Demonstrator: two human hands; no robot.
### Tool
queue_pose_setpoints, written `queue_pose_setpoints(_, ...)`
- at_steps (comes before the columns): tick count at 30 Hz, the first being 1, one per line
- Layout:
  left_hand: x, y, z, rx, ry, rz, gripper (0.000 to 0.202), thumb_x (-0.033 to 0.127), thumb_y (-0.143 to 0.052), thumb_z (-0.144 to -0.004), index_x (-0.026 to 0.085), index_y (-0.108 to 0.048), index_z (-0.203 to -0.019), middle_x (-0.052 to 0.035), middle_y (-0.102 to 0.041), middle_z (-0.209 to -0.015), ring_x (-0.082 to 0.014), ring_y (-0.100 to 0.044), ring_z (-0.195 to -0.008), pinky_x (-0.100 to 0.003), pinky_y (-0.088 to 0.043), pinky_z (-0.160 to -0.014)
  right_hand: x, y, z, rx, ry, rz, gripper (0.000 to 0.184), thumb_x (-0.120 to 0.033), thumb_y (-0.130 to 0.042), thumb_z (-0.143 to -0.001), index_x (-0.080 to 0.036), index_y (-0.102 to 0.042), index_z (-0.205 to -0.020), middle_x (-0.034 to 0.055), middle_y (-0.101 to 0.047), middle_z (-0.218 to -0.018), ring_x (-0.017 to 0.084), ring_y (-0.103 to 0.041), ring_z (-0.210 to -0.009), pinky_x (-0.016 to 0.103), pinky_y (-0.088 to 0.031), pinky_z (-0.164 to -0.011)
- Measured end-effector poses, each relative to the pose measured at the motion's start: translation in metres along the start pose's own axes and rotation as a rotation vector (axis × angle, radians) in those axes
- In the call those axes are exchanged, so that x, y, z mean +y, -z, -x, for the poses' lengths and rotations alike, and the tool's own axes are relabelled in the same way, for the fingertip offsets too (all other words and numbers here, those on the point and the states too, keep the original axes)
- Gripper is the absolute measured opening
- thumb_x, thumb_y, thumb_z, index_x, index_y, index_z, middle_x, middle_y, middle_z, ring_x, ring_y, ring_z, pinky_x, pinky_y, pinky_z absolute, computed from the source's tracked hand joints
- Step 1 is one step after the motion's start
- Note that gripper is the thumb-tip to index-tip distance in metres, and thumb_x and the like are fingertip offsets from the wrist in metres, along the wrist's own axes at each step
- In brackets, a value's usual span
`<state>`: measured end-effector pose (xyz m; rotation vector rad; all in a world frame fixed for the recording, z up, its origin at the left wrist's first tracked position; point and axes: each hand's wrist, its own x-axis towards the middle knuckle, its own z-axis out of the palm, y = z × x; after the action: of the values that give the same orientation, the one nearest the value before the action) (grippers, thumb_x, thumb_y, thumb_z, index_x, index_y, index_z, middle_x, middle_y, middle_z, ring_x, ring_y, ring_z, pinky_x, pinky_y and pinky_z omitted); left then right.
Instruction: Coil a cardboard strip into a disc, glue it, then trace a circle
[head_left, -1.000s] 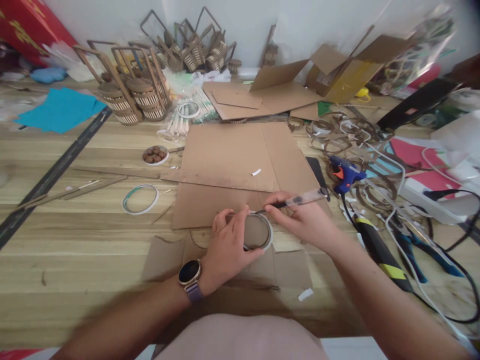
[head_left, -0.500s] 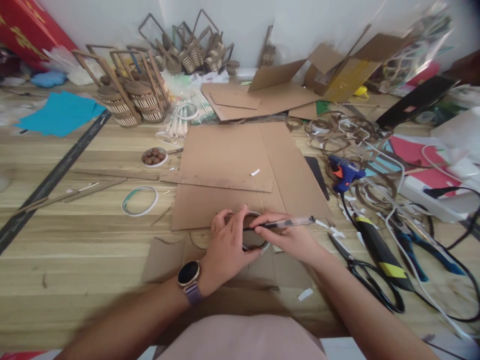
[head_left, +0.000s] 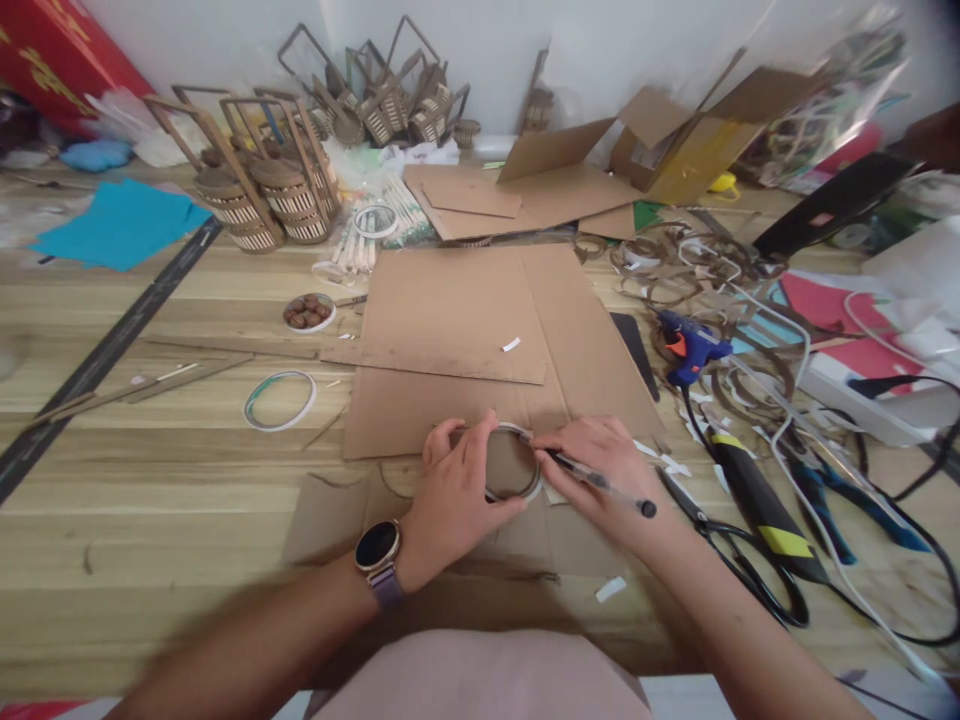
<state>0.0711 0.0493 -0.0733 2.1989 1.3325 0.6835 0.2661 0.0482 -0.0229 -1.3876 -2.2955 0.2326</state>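
Note:
A thin pale ring (head_left: 531, 488) lies flat across the lower edge of the large cardboard sheet (head_left: 450, 300) and a smaller cardboard piece (head_left: 330, 515). My left hand (head_left: 454, 475) grips its left side, thumb at the near rim and fingers at the far rim. In my right hand (head_left: 600, 465) is a pen (head_left: 600, 480) with a clear barrel and a black end. The pen slants toward the upper right inside of the ring; its tip is hidden by my fingers. Cardboard shows through the ring's middle.
Scissors (head_left: 739, 560), pliers (head_left: 821, 490) and a blue glue gun (head_left: 690, 345) lie at right among cords and paper scraps. Another ring (head_left: 280, 401) and a dish of brown nut-like things (head_left: 307, 313) are at left. Small lidded baskets (head_left: 292, 195) stand at the back left.
My right hand has moved right along the ring and turned, so the pen's back end now points toward me at the lower right. My left hand and the ring stay put.

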Motion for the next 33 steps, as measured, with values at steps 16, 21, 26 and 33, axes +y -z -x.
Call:
queue_pose_setpoints(16,-0.001,-0.001,0.000,0.001,0.001,0.005,0.092,0.036,-0.082,-0.068,0.017,-0.032,-0.143,-0.0121,-0.055,-0.137,-0.0355,-0.038,-0.123,-0.053,-0.035,-0.106,-0.004,-0.010,-0.001,-0.039,0.033,-0.065,0.017,-0.023,-0.051,-0.096,-0.021,-0.067,-0.101,0.0046,-0.074,-0.087,0.019,-0.065,-0.083,0.033,-0.041,-0.076)
queue_pose_setpoints(21,-0.001,0.000,0.000,-0.004,-0.010,-0.009,0.091,0.036,-0.082,-0.069,0.015,-0.033,-0.143,-0.0132,-0.055,-0.137,-0.0366,-0.039,-0.122,-0.054,-0.036,-0.105,-0.003,-0.012,-0.003,-0.019,0.053,-0.042,0.016,-0.023,-0.052,-0.096,-0.020,-0.067,-0.100,0.0043,-0.073,-0.086,0.019,-0.065,-0.083,0.032,-0.039,-0.075)
queue_pose_setpoints(26,0.000,0.001,-0.001,-0.021,0.010,-0.011,0.090,0.038,-0.081,-0.070,0.012,-0.034,-0.142,-0.0143,-0.055,-0.137,-0.0366,-0.038,-0.122,-0.054,-0.035,-0.105,-0.011,-0.001,0.001,0.003,0.070,0.155,0.019,-0.020,-0.047,-0.096,-0.018,-0.065,-0.090,0.0036,-0.071,-0.075,0.019,-0.063,-0.072,0.033,-0.035,-0.072)
queue_pose_setpoints(33,0.001,0.003,-0.001,-0.023,0.014,0.009,0.089,0.036,-0.080,-0.070,0.015,-0.033,-0.143,-0.0121,-0.055,-0.137,-0.0356,-0.038,-0.122,-0.052,-0.034,-0.107,-0.021,0.012,0.006,-0.011,-0.019,-0.011,0.018,-0.022,-0.050,-0.093,-0.020,-0.062,-0.079,0.0017,-0.070,-0.071,0.018,-0.064,-0.068,0.032,-0.041,-0.070)
